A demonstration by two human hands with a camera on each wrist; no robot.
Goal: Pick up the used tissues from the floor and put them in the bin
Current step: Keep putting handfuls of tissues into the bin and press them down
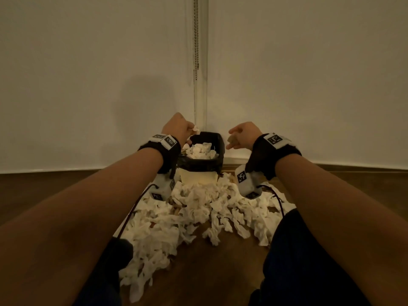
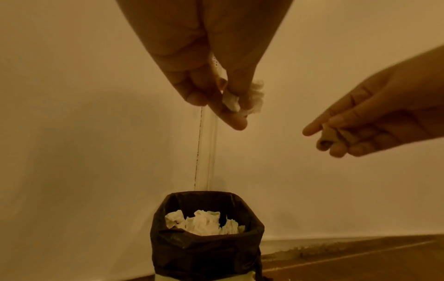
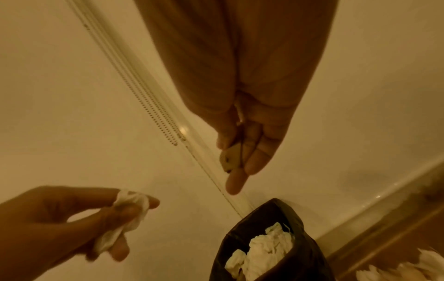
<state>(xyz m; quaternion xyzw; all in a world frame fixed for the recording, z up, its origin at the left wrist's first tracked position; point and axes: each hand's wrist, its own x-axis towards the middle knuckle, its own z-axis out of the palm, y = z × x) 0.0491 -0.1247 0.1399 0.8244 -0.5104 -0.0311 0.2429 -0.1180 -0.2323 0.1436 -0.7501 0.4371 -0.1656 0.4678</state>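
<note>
Left grip [image 1: 178, 127] pinches crumpled white tissue [image 2: 231, 101] above black-lined bin [image 1: 198, 164]; right grip [image 1: 241, 135] pinches small brownish wad [image 2: 326, 137].

Crumpled tissues [image 1: 194, 208], of soft, matt white paper with a creased surface, are strewn over a smooth brown wooden floor [image 1: 220, 272]. The bin [image 2: 206, 247] is lined with a thin, wrinkled black plastic bag of faint sheen. A beaded metal chain [image 1: 196, 40] is seen against matt, smooth pale blinds [image 1: 88, 62].
</note>
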